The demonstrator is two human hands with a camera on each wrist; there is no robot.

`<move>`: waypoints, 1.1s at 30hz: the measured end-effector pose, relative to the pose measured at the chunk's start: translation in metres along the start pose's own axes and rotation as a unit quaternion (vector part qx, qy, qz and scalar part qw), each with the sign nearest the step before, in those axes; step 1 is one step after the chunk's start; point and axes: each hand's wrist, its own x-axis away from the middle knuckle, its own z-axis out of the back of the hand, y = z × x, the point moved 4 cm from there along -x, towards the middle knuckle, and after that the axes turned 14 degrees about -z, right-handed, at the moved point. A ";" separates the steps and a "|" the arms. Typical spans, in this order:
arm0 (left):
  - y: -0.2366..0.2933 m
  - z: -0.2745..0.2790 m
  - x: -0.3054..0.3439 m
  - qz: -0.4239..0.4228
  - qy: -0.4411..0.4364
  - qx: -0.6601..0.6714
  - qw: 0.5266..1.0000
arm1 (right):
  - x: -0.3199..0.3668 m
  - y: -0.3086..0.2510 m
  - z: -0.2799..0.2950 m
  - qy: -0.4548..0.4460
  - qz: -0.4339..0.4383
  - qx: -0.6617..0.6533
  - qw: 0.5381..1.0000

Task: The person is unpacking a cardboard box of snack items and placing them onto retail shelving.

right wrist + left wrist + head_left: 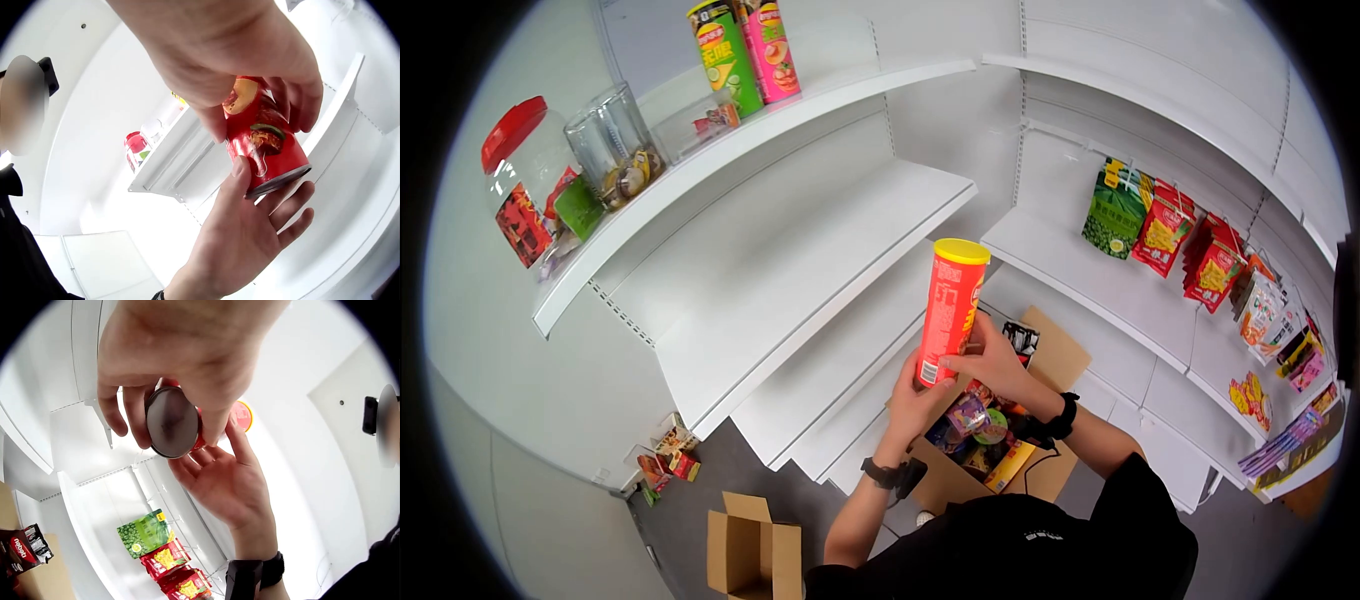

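Observation:
A tall red chip canister (952, 305) with a yellow lid (962, 251) stands nearly upright between my hands, in front of the shelves. My left hand (911, 408) grips it low down, and the barcode shows just above those fingers. From the right side my right hand (1000, 365) holds the lower half, its thumb lying across the front. The left wrist view looks at the canister's round metal base (173, 422), with the left fingers curled round it. A food picture on the red wall (265, 137) appears between both hands in the right wrist view.
Below my hands sits an open carton (1055, 350) of packaged snacks. Green and red snack bags (1165, 228) hang at right. On the upper left shelf (820, 95) stand a green canister (725, 60), a pink canister (770, 50) and clear jars (612, 145). Another carton (752, 545) is on the floor.

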 end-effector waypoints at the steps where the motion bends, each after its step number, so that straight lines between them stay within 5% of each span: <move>1: -0.001 0.000 -0.001 0.001 -0.001 -0.009 1.000 | -0.001 -0.001 -0.001 -0.011 -0.001 -0.008 1.000; 11: 0.007 0.011 0.000 0.037 0.006 -0.011 0.999 | -0.039 -0.005 0.011 -0.061 0.022 0.045 0.997; 24: 0.025 0.051 0.049 0.001 0.100 -0.042 0.994 | -0.154 -0.255 0.031 0.052 0.304 0.113 0.944; 33: 0.040 0.074 0.088 -0.007 0.187 -0.081 0.979 | -0.225 -0.334 0.011 0.152 0.286 0.141 0.936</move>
